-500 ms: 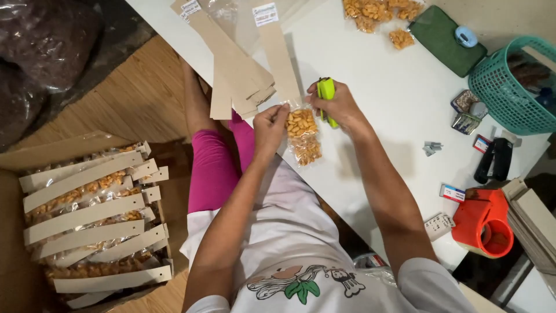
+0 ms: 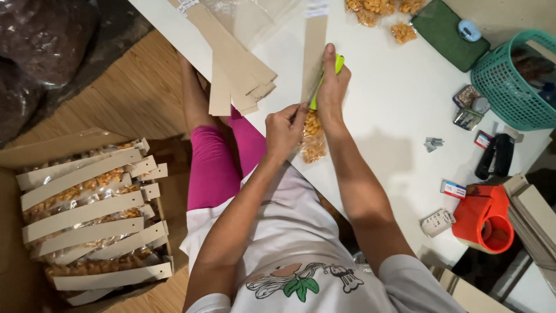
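Observation:
My left hand [image 2: 284,130] pinches the top of a clear snack bag [image 2: 313,139] of orange crackers, where a long brown card strip [image 2: 314,52] meets it. My right hand [image 2: 333,81] grips a green stapler [image 2: 324,81] pressed against that strip, just above the bag. The bag hangs over the near edge of the white table [image 2: 394,104]. A stack of more brown card strips [image 2: 231,64] lies to the left of my hands.
A cardboard box [image 2: 87,214] of finished bags with card headers sits on the floor at left. On the table: loose snack bags [image 2: 376,8], a green pad [image 2: 443,32], a teal basket [image 2: 512,75], a black stapler [image 2: 495,153], an orange tape dispenser [image 2: 486,217], staple boxes [image 2: 454,188].
Both hands and the bag with its card strip have shifted slightly; my right hand now presses the green stapler onto the strip above the bag.

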